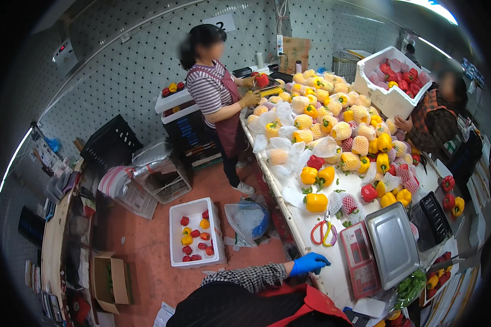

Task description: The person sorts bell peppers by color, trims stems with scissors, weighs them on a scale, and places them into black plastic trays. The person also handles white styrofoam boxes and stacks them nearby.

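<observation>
My left hand (309, 263), in a blue glove, reaches over the near edge of the white table (339, 282). It holds nothing, and its fingers are loosely bent and slightly apart. My right hand is out of view. Beyond the left hand lies a pair of scissors (316, 235) with red and yellow-purple handles. To the hand's right sits a red weighing scale (356, 261) with a steel tray (394, 245). A yellow bell pepper (316, 202) lies past the scissors. Farther back rises a heap of peppers, many of them in foam nets (341, 131).
Across the table a co-worker (212, 90) in yellow gloves holds a red pepper (262, 80). Another person (431, 114) holds a white foam box (378, 92) of peppers at the right. On the floor stand a foam box (176, 229) with peppers and a cardboard box (102, 282).
</observation>
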A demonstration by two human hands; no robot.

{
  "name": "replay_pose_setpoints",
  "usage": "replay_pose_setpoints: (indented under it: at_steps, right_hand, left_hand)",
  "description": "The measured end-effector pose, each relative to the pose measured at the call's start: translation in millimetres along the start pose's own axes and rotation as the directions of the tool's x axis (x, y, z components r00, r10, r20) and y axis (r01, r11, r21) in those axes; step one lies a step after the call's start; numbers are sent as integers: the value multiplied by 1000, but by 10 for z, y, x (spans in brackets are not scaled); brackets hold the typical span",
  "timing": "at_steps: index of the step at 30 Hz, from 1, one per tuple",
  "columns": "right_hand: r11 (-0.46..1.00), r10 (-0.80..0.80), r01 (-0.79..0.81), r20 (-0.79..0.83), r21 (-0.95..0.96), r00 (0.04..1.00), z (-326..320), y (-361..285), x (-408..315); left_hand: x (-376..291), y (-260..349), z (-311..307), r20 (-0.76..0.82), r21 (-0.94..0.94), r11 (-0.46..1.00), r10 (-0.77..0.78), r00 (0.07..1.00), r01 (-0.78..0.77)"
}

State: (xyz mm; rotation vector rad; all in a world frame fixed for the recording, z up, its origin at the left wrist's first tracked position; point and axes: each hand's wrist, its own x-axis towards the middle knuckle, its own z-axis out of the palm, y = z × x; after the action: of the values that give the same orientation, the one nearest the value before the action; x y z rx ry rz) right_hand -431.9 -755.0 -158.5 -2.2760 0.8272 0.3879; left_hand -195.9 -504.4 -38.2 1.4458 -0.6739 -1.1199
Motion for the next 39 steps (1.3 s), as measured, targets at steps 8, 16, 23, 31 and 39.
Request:
replay_pose_setpoints:
  at_steps: [8,16,23,31,39]
  right_hand:
    - [991,110,-104,-76,81,991,106,454,-506]
    - [915,365,-325,-147,239,919,471,1107,-1487]
    - [804,575,-496,-215,329,789,881,1638,-2455]
    - [676,701,142,-690,723,180,-303,419,-2577]
    - [430,426,466,-629,773,650,-919,-1825,-205]
  left_hand:
    - [66,-238,-281,-257,-366,927,-181,949,78]
    - [114,-204,-150,-306,-351,935,-165,938,50]
    - [464,-129,-661,-734,-289,934,-76,675,-209]
    - [798,-462,-1586,-762,-400,898,-216,611,-181]
    - [1184,-362,-2352,-607,-528,848,-333,721,-53]
